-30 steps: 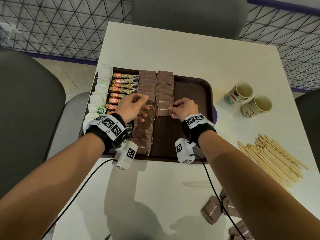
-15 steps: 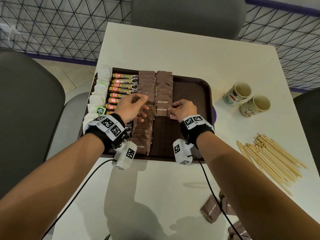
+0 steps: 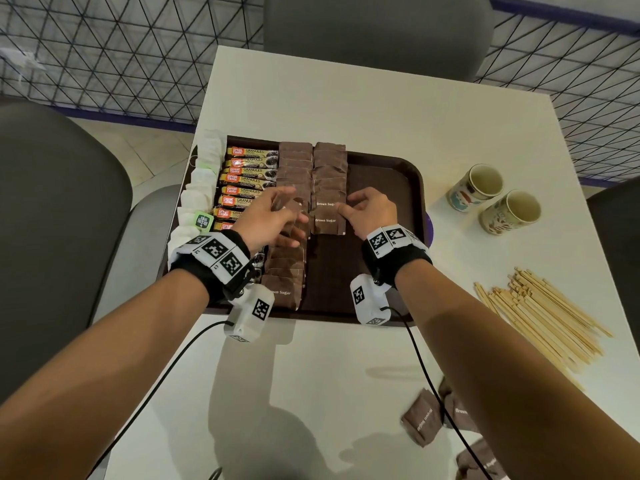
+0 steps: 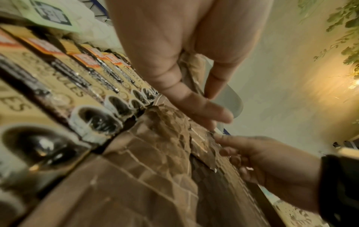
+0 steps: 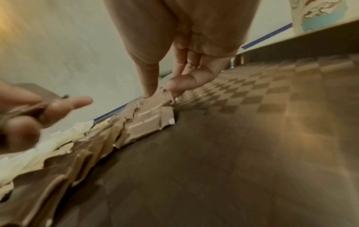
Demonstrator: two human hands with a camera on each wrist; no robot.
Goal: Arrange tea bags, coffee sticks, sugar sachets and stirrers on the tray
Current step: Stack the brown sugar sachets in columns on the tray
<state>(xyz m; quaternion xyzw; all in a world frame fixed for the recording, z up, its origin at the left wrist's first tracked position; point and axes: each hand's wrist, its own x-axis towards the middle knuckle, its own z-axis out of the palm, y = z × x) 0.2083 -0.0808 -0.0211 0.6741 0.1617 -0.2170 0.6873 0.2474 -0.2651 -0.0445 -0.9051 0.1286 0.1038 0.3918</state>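
Observation:
A dark brown tray (image 3: pixel 381 174) holds white tea bags (image 3: pixel 201 188) along its left edge, a column of coffee sticks (image 3: pixel 249 174) and two columns of brown sugar sachets (image 3: pixel 329 168). My left hand (image 3: pixel 294 216) hovers over the first sachet column and grips a brown sachet (image 4: pixel 191 72) between thumb and fingers. My right hand (image 3: pixel 344 211) pinches the right edge of a sachet (image 5: pixel 155 107) near the front of the second column, thumb and forefinger on its corner. The right third of the tray is bare.
Wooden stirrers (image 3: pixel 540 317) lie in a pile on the white table at right. Two paper cups (image 3: pixel 478 187) stand beyond them. Loose sugar sachets (image 3: pixel 426 420) lie near the front edge under my right forearm. Grey chairs surround the table.
The sachet under my right fingers has slid a little toward me, closing up on the front one. My left hand has stayed where it was.

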